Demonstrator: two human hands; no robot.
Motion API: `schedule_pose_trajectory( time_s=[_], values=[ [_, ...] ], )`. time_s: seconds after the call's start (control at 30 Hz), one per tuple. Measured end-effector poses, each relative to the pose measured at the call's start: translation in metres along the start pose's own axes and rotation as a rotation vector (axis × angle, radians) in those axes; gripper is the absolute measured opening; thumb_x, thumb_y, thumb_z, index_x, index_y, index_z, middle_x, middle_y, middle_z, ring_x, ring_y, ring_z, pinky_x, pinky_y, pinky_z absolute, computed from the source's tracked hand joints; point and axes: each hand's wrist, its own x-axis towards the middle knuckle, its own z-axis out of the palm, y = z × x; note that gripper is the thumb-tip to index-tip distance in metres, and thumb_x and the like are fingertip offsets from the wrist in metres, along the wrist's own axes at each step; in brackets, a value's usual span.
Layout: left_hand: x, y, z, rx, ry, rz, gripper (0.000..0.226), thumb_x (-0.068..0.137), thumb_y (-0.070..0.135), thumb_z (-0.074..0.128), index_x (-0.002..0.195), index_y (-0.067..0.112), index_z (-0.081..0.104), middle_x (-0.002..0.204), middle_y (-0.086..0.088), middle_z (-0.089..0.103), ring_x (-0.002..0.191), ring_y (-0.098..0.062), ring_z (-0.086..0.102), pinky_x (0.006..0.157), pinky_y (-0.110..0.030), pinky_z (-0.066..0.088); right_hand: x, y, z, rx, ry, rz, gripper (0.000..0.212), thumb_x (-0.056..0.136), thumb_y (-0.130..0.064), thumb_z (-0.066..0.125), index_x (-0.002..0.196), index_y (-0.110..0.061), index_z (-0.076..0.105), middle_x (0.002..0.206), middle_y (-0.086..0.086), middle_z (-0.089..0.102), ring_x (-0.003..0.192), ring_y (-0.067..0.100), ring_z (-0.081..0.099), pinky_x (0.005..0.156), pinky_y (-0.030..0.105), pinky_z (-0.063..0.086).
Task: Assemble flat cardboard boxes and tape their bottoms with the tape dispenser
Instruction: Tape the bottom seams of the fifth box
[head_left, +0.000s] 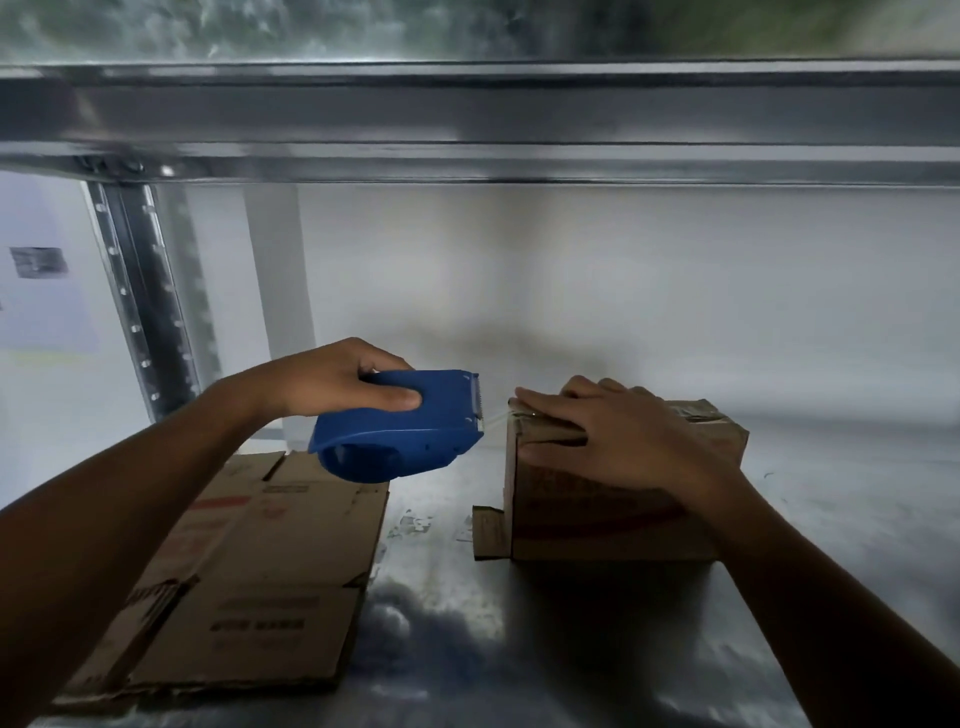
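— Which way does the tape dispenser point?

— Its long axis runs from the left hand toward the right hand, toothed blade end leading, nearly level. It is blue plastic; the left hand's fingers are wrapped round its top, holding it in the air. A thin clear strip of tape stretches from the blade to the box edge.

— And the box?

— The assembled cardboard box sits under the right hand, which lies flat, palm down, pressing its top flaps. It is brown and worn, standing on the metal shelf. Below the left forearm lies a flat cardboard box, printed side up.
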Motion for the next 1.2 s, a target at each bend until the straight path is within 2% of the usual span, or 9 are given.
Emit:
schedule_pose_trajectory(
  time_s=[0.13, 0.3, 0.43, 0.57, 0.7, 0.77, 0.93, 1.03, 1.2],
  values=[
    [0.008, 0.004, -0.006, 0.042, -0.052, -0.062, 0.049, 0.073, 0.081, 0.067, 0.097, 0.039, 0.077, 0.091, 0.005, 0.077, 0.080, -0.016, 0.074, 0.071, -0.030, 0.053, 0.002, 0.002, 0.003, 0.003, 0.012, -0.005, 0.084, 0.071, -0.099, 0.011, 0.148, -0.066, 0.007, 0.128, -0.023, 0.045, 0.113, 0.009, 0.046, 0.086, 0.033, 0.036],
    [0.031, 0.016, 0.000, 0.230, -0.118, -0.121, 0.049, 0.072, 0.084, 0.060, 0.082, 0.039, 0.075, 0.079, 0.008, 0.074, 0.067, -0.009, 0.070, 0.063, -0.023, 0.049, 0.002, 0.003, 0.006, -0.001, 0.048, -0.011, 0.082, 0.072, -0.100, 0.010, 0.147, -0.066, 0.008, 0.122, -0.025, 0.045, 0.107, 0.006, 0.045, 0.084, 0.032, 0.036],
    [0.046, 0.029, -0.003, 0.346, -0.150, -0.192, 0.063, 0.066, 0.090, 0.059, 0.085, 0.033, 0.078, 0.082, 0.009, 0.076, 0.076, -0.016, 0.072, 0.072, -0.028, 0.051, 0.001, 0.000, 0.005, -0.032, 0.080, -0.017, 0.080, 0.076, -0.096, 0.013, 0.149, -0.063, 0.013, 0.124, -0.024, 0.047, 0.108, 0.008, 0.049, 0.089, 0.032, 0.041],
    [0.058, 0.047, -0.011, 0.411, -0.244, -0.245, 0.062, 0.067, 0.089, 0.063, 0.084, 0.031, 0.080, 0.080, 0.007, 0.076, 0.075, -0.016, 0.071, 0.074, -0.030, 0.052, -0.002, -0.007, 0.001, -0.035, 0.069, -0.025, 0.088, 0.073, -0.097, 0.007, 0.151, -0.058, 0.019, 0.130, -0.020, 0.049, 0.112, 0.009, 0.050, 0.089, 0.032, 0.039],
    [0.066, 0.056, -0.011, 0.484, -0.242, -0.187, 0.055, 0.075, 0.080, 0.066, 0.080, 0.027, 0.078, 0.075, 0.008, 0.074, 0.073, -0.014, 0.070, 0.075, -0.031, 0.053, -0.002, -0.015, -0.009, 0.019, 0.008, -0.021, 0.073, 0.079, -0.086, 0.026, 0.146, -0.057, 0.019, 0.130, -0.015, 0.054, 0.113, 0.013, 0.052, 0.094, 0.040, 0.044],
    [0.067, 0.059, -0.008, 0.537, -0.217, -0.156, 0.052, 0.078, 0.077, 0.065, 0.082, 0.026, 0.078, 0.076, 0.009, 0.075, 0.075, -0.014, 0.072, 0.077, -0.032, 0.055, -0.001, -0.019, -0.012, 0.042, -0.010, -0.005, 0.069, 0.079, -0.084, 0.032, 0.141, -0.056, 0.027, 0.126, -0.012, 0.057, 0.111, 0.015, 0.054, 0.095, 0.044, 0.047],
    [0.064, 0.062, -0.008, 0.592, -0.188, -0.109, 0.048, 0.079, 0.074, 0.066, 0.082, 0.027, 0.077, 0.074, 0.008, 0.075, 0.073, -0.013, 0.072, 0.076, -0.032, 0.056, 0.001, -0.025, -0.014, 0.063, -0.016, 0.023, 0.068, 0.079, -0.085, 0.039, 0.140, -0.056, 0.037, 0.114, -0.017, 0.056, 0.103, 0.010, 0.052, 0.091, 0.041, 0.047],
    [0.058, 0.061, -0.008, 0.613, -0.173, -0.069, 0.046, 0.079, 0.074, 0.065, 0.082, 0.029, 0.076, 0.073, 0.012, 0.075, 0.068, -0.007, 0.071, 0.070, -0.027, 0.054, 0.001, -0.026, -0.016, 0.069, -0.022, 0.022, 0.065, 0.080, -0.083, 0.040, 0.139, -0.056, 0.038, 0.114, -0.017, 0.056, 0.104, 0.009, 0.053, 0.091, 0.040, 0.047],
    [0.050, 0.059, -0.016, 0.672, -0.191, -0.042, 0.065, 0.061, 0.091, 0.058, 0.081, 0.031, 0.076, 0.073, 0.015, 0.074, 0.065, -0.002, 0.070, 0.064, -0.025, 0.052, 0.003, -0.031, -0.018, 0.044, -0.018, 0.024, 0.069, 0.079, -0.082, 0.039, 0.142, -0.056, 0.034, 0.125, -0.017, 0.055, 0.112, 0.011, 0.053, 0.092, 0.039, 0.045]
  ],
)
